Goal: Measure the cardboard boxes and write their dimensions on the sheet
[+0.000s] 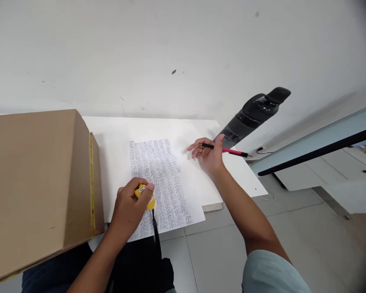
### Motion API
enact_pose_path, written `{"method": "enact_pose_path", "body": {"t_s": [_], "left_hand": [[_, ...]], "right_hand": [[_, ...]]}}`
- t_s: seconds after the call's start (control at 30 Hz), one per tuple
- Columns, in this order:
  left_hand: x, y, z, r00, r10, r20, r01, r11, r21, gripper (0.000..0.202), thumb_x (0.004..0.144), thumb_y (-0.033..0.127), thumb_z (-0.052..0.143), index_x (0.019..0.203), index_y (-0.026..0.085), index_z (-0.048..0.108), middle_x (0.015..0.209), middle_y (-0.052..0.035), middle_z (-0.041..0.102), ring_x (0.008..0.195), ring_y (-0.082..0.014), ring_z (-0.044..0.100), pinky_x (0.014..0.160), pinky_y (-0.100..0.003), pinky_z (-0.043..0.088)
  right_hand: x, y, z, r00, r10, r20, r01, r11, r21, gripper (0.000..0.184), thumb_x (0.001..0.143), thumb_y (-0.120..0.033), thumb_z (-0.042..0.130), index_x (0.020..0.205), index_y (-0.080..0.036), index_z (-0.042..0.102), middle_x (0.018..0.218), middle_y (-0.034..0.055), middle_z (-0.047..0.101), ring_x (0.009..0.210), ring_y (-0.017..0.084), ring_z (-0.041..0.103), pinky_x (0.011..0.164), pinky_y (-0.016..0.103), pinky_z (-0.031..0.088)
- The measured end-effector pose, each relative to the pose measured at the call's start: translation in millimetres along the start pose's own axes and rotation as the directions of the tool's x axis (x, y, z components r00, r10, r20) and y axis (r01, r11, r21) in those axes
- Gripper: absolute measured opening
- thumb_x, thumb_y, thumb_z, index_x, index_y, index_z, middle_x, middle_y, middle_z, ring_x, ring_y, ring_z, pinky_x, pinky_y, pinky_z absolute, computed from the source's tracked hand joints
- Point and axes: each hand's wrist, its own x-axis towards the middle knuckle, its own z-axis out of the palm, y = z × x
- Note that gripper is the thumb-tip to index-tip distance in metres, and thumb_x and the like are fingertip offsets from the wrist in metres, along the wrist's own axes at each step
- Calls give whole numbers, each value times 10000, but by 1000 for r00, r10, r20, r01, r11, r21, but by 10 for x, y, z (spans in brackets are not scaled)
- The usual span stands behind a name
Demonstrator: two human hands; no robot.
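- Yellow compact tape measure (144,194) is clamped in your left hand (129,207): fingers wrapped round the case, thumb on top. It sits on the lower-left part of the white paper sheet covered in dense handwriting (167,183).
- Thin black strap (156,236) hangs off the case toward 6 o'clock, past the sheet's bottom edge.
- Your right hand (209,154) is closed on a slim red-and-black pencil (228,151), pinched between thumb and fingers. The fingertips rest on the flat white tabletop (116,138), just off the sheet's upper-right corner.
- Key relation: the tape measure lies at roughly 8 o'clock from your right hand, well apart, with the text block between them.
- Pencil's long axis runs 9-to-3, dipping slightly at the 3 end. Black end is at the fingers, red shaft points out toward 3.
- Big brown cardboard box (33,183) is near your left hand at 9 o'clock.
- Black tapered plastic device (253,114) is at 1 o'clock from your right hand.
- Hard to read:
  - most of the case is under your fingers, and no drawn blade shows;
  - can't tell which pencil end is the point;
  - the handwriting is illegible;
  - the device's base is hidden behind your right hand.
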Motion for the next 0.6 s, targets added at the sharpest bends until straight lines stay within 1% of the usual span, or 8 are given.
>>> {"method": "enact_pose_path", "body": {"t_s": [0.03, 0.07, 0.13, 0.2, 0.23, 0.3, 0.37, 0.6], "left_hand": [[1, -36, 14, 1000, 22, -16, -21, 1000, 22, 358, 902, 564, 552, 784, 231, 606, 662, 25, 571, 623, -153, 510, 595, -288, 393], [-3, -69, 26, 999, 42, -29, -40, 998, 46, 361, 904, 566, 552, 782, 231, 603, 676, 21, 588, 643, -159, 523, 607, -292, 397], [-18, -121, 43, 997, 61, -44, -58, 995, 78, 370, 907, 577, 552, 784, 231, 604, 707, 11, 620, 681, -172, 548, 627, -299, 406], [-31, -147, 50, 997, 65, -51, -60, 994, 93, 373, 909, 582, 547, 794, 233, 610, 736, 7, 640, 705, -180, 563, 642, -307, 411], [-35, -150, 51, 996, 69, -54, -63, 993, 99, 369, 909, 579, 546, 797, 234, 613, 746, 7, 646, 709, -181, 567, 649, -310, 412], [-38, -139, 50, 994, 91, -62, -83, 990, 118, 349, 898, 563, 562, 797, 234, 616, 755, 11, 652, 705, -178, 569, 661, -316, 410], [-36, -116, 50, 991, 119, -64, -110, 984, 142, 314, 877, 535, 594, 793, 234, 618, 740, 22, 647, 686, -171, 566, 675, -322, 406], [-42, -67, 56, 987, 151, -57, -140, 975, 174, 260, 845, 483, 627, 777, 233, 606, 713, 43, 633, 650, -152, 555, 705, -335, 403]], "right_hand": [[-62, -5, 37, 998, 9, 59, -5, 998, -69, 789, 842, -901, 319, 762, -213, 696, 708, 52, 678, 481, 121, 522, 442, 286, 343], [-125, -1, 77, 992, 30, 119, -11, 988, -157, 748, 867, -861, 361, 791, -210, 721, 703, 37, 646, 500, 118, 497, 468, 286, 353], [-233, 26, 151, 972, 89, 217, -12, 942, -336, 555, 888, -731, 527, 857, -216, 729, 698, 5, 599, 570, 126, 495, 531, 281, 384], [-305, 63, 202, 950, 139, 280, 9, 883, -469, 416, 884, -617, 618, 811, -212, 683, 660, -14, 565, 606, 136, 502, 567, 283, 395], [-327, 80, 217, 943, 149, 297, 22, 864, -503, 412, 893, -592, 613, 742, -210, 638, 625, -20, 536, 593, 134, 484, 562, 283, 383], [-351, 103, 231, 937, 140, 320, 54, 847, -528, 490, 923, -584, 564, 603, -218, 500, 565, -27, 463, 550, 122, 424, 530, 282, 334], [-362, 110, 233, 931, 131, 342, 76, 844, -531, 537, 940, -574, 542, 558, -229, 390, 545, -33, 408, 535, 113, 375, 514, 284, 294], [-373, 97, 246, 928, 88, 362, 135, 826, -548, 491, 948, -421, 543, 564, -233, 301, 543, -47, 350, 526, 98, 308, 506, 292, 222]]}}
